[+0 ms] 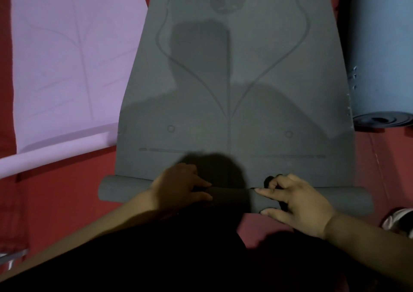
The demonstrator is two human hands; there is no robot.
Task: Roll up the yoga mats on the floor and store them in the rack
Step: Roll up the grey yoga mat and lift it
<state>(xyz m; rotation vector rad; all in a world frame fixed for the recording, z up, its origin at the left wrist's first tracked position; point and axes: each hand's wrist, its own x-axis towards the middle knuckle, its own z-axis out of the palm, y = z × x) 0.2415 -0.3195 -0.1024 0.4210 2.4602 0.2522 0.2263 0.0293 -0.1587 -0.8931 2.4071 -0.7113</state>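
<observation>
Gripping the rolled near end of the grey mat (234, 90) with our left hand (178, 186) and right hand (297, 204) curled round it, we see the rest stretching flat beyond our fingers.

I'm counting three yoga mats by my two hands, grey mat (234, 79) lying under both, lilac mat (67, 57) off my left hand (176, 186), blue mat (380, 46) off my right hand (297, 202)

Dark clothing (156, 258), bare forearms (368, 242)
</observation>
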